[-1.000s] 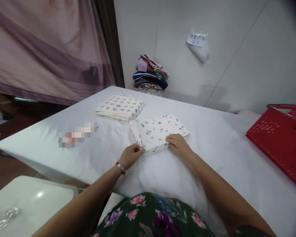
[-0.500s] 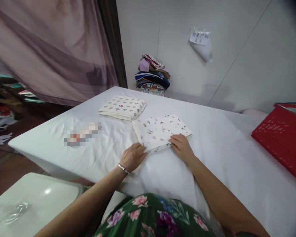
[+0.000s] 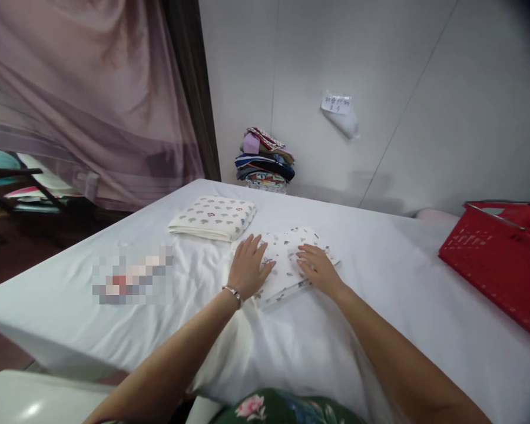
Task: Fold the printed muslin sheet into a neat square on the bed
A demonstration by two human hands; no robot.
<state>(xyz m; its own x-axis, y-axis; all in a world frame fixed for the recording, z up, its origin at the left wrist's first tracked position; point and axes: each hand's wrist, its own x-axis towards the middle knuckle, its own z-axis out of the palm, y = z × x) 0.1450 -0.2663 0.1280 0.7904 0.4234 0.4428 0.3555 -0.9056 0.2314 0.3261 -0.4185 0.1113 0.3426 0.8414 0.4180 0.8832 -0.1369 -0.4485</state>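
Note:
A folded white cloth point(image 3: 279, 278) with small printed motifs lies on the white-covered table point(image 3: 393, 282) in front of me. My left hand point(image 3: 249, 268) rests flat over its left side, fingers spread. On the right part of the cloth lies my right hand point(image 3: 318, 268), its fingers stretched out and slightly apart. Both palms hide parts of the print. Just behind and to the left sits another folded cloth point(image 3: 214, 218), cream with grey mushroom-like shapes, touched by neither hand.
A red plastic basket point(image 3: 499, 265) with a metal handle stands at the right. Folded clothes are piled point(image 3: 265, 159) against the wall beyond the table. A blurred-out item point(image 3: 132, 275) lies at the left. A white stool-like surface point(image 3: 39, 397) is at the lower left.
Both hands have left the cloth's near edge and moved forward onto its top, fingers now spread out. The view has tilted up a little.

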